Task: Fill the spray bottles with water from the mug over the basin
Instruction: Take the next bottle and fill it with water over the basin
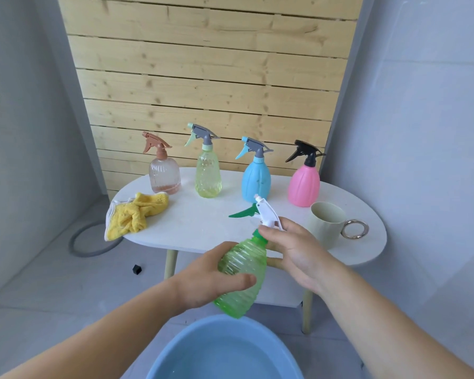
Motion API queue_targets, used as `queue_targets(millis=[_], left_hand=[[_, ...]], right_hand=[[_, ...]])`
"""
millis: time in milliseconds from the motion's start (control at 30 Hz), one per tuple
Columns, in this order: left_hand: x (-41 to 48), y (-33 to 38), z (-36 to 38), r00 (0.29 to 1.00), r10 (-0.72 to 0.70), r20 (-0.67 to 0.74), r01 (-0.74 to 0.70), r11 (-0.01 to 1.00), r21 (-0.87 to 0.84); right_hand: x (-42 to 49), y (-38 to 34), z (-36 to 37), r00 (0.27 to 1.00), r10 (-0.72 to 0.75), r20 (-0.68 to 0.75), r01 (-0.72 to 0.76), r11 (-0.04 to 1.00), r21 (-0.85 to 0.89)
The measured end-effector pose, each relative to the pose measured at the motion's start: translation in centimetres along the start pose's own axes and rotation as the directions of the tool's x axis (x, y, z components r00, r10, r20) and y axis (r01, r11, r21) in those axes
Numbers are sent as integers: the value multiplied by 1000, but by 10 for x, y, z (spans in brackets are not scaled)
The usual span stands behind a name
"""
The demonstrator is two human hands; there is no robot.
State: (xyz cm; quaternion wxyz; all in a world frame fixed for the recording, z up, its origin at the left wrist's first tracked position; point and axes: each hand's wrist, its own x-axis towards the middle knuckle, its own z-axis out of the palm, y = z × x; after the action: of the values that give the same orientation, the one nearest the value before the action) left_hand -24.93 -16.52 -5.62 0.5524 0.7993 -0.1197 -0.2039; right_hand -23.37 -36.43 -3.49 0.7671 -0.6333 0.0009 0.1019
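Note:
My left hand (205, 277) grips the body of a ribbed green spray bottle (242, 272), held tilted above the blue basin (175, 348). My right hand (293, 250) holds the bottle's white spray head (268, 214) at the green neck collar, its fingers wrapped round it. The pale green mug (326, 222) with a gold ring handle stands on the white table (203, 222), just right of my right hand. Water lies in the basin.
At the table's back stand a clear bottle with a brown head (164, 173), a yellow-green bottle (208, 173), a blue bottle (256, 179) and a pink bottle with a black head (304, 184). A yellow cloth (134, 217) lies at the left edge. A grey hose ring (91, 242) lies on the floor.

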Motion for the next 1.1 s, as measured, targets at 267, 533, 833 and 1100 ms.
queue_targets(millis=[267, 533, 833, 1100], left_hand=[[0, 2, 0, 999, -4, 36, 2, 999, 51], [3, -1, -1, 999, 15, 52, -19, 996, 88], [3, -6, -5, 1000, -15, 21, 11, 989, 146], [7, -19, -23, 981, -147, -130, 148, 989, -2]], right_hand=[[3, -1, -11, 1000, 13, -10, -13, 999, -35], [6, 0, -11, 998, -46, -42, 42, 994, -100], [17, 2, -17, 988, -84, -129, 50, 968, -245], [38, -15, -44, 824, -251, -509, 158, 963, -219]])
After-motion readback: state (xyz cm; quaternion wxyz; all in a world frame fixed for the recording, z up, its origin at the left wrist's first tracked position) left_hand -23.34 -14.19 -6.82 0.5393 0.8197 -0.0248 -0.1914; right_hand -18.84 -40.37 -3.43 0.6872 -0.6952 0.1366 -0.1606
